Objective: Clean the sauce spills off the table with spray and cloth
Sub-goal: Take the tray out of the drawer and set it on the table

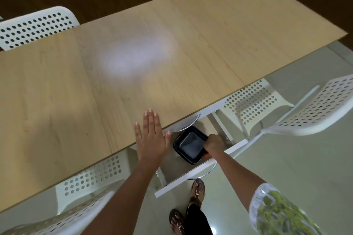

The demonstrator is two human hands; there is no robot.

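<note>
Left hand [150,139] flat on wooden table [172,53]; right hand [214,144] grips black container [189,144], maybe tray, in open drawer [193,175]

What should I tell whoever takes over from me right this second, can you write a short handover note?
Left hand: flat, fingers straight, resting on the table at its near edge.
Right hand: grip closed on the rim of a black tray held below the table edge, over a white stool.
A metal plate pokes out from under the table beside the tray.
Done: no sauce shows on the tabletop; a pale hazy patch sits mid-table, either glare or spray.
Left: no spray bottle or cloth in view, so find them. Check that patch and wipe it if it is wet.
</note>
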